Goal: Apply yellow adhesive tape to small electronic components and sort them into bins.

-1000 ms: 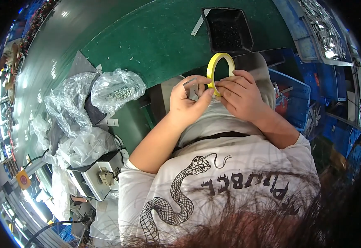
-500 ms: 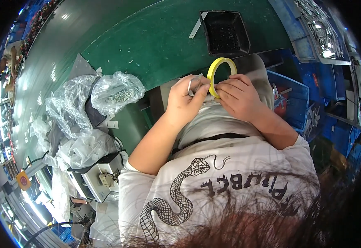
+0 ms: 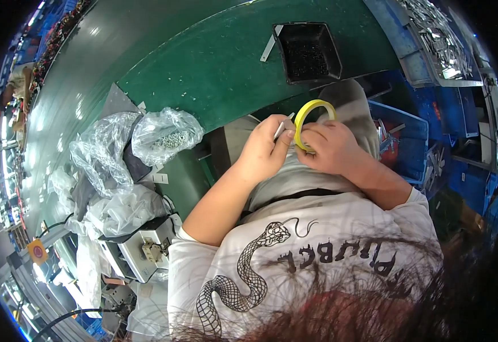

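Observation:
Above my lap, my right hand point(image 3: 330, 147) is closed on a roll of yellow tape point(image 3: 300, 121), which it holds upright by its lower edge. Close to its left, my left hand point(image 3: 266, 145) pinches a small, thin, light-grey strip point(image 3: 283, 126) between thumb and fingers. The strip's tip points up toward the roll. Whether a loose end of tape runs between the two hands, I cannot make out.
A black bin point(image 3: 308, 54) of small dark parts stands on the green table point(image 3: 203, 68), a flat metal strip point(image 3: 270, 45) against it. Left lies a clear bag point(image 3: 166, 137) of small parts, near a grey-white machine point(image 3: 140, 251). Blue crates point(image 3: 403, 139) with metal pieces stand right.
Both hands have come slightly lower in view, and the tape roll with them. The right fingers have curled further round the roll. The strip in my left hand has tilted toward the roll.

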`<state>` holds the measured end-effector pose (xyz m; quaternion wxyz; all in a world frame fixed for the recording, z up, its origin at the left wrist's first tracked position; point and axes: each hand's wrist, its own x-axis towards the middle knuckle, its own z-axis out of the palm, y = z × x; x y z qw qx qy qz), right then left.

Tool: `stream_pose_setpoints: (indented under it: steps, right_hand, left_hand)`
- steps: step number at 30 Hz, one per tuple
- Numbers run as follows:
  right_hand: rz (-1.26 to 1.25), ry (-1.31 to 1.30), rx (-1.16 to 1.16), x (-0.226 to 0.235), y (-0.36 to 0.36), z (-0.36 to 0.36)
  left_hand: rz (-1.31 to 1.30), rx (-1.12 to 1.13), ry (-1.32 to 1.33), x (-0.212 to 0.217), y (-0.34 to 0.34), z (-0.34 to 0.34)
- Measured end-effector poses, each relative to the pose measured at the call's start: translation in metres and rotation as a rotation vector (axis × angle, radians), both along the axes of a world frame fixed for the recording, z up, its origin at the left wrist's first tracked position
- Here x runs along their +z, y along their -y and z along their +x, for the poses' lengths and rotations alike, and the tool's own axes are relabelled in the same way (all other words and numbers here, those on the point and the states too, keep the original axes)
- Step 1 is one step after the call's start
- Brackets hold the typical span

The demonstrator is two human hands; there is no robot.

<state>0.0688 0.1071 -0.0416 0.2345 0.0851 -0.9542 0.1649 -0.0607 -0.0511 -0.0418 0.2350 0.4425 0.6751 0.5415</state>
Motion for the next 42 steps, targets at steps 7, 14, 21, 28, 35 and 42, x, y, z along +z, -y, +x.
stream_pose_setpoints:
  steps: [7,14,21,28,35,42]
  right_hand:
    - [-0.238,0.051,-0.116,0.029,0.007,-0.006]
    - [-0.258,0.295,-0.115,0.040,-0.005,-0.005]
    - [-0.421,0.387,-0.080,0.038,-0.010,0.000]
    - [-0.449,0.348,-0.036,0.029,-0.011,-0.001]
    - [-0.488,0.409,-0.079,0.029,-0.011,-0.002]
    - [-0.501,0.308,-0.110,0.026,-0.017,-0.001]
  left_hand:
    - [0.060,-0.081,0.626,-0.002,-0.005,0.009]
    - [0.026,-0.090,0.634,0.000,-0.007,0.008]
    - [-0.127,-0.165,0.627,-0.008,-0.004,0.000]
    - [-0.027,-0.123,0.639,0.001,-0.009,0.009]
    - [-0.129,-0.165,0.643,-0.009,-0.004,0.003]
    - [0.010,-0.140,0.792,-0.008,-0.007,0.006]
